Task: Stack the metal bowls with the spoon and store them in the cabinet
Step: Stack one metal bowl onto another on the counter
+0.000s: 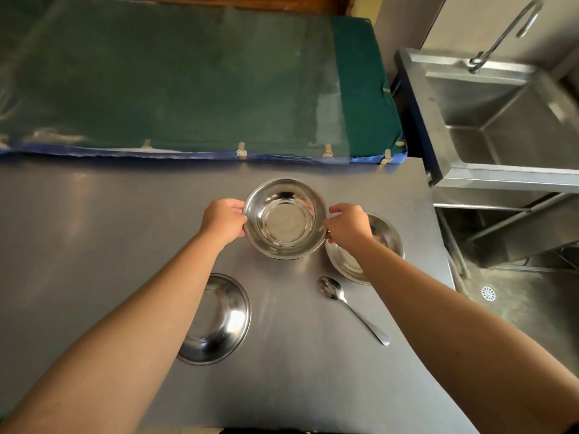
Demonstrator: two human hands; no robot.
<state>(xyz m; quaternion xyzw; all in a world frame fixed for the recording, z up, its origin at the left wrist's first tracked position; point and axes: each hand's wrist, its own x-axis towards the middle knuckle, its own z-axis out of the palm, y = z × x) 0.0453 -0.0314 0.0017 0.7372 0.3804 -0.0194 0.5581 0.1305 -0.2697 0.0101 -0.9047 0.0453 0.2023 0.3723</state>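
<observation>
A shiny metal bowl (285, 219) sits in the middle of the grey steel table (94, 245). My left hand (223, 220) grips its left rim and my right hand (347, 225) grips its right rim. A second metal bowl (387, 236) lies just to the right, partly hidden under my right wrist. A third metal bowl (219, 321) lies nearer to me on the left, partly covered by my left forearm. A metal spoon (351, 306) lies on the table between the near bowl and my right forearm, its handle pointing toward me and to the right.
A green cloth-covered surface (188, 79) with a blue edge runs along the far side of the table. A steel sink (513, 120) with a curved tap (507, 32) stands at the right. Below the sink, a floor drain (488, 293) shows. No cabinet is in view.
</observation>
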